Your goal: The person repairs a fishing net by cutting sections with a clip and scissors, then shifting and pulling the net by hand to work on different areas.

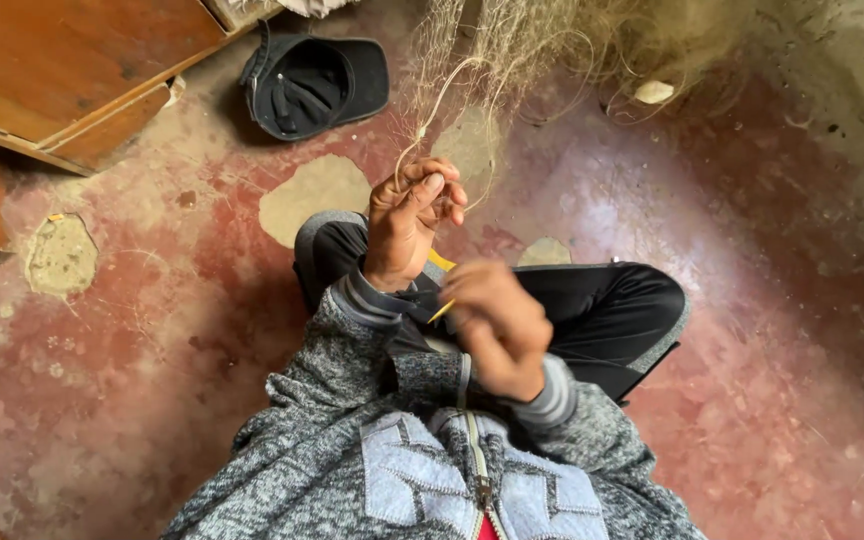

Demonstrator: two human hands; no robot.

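Observation:
My left hand point(407, 222) is raised in front of me, its fingers pinched on strands of a pale, fine fishing net point(512, 50) that hangs from above. A little lower and nearer my chest, my right hand point(497, 325) is blurred and closed around a thin yellow netting needle point(441, 285), whose tip pokes out to the left between the two hands. Both wrists come out of grey knitted sleeves. My black-trousered legs point(602, 305) are folded under the hands.
A black cap point(314, 85) lies upside down on the worn red floor point(132, 330) beyond my knee. Brown wooden furniture point(62, 70) fills the upper left corner. A rough grey wall point(842, 70) rises at upper right. Pale patches of bare concrete point(317, 190) dot the floor.

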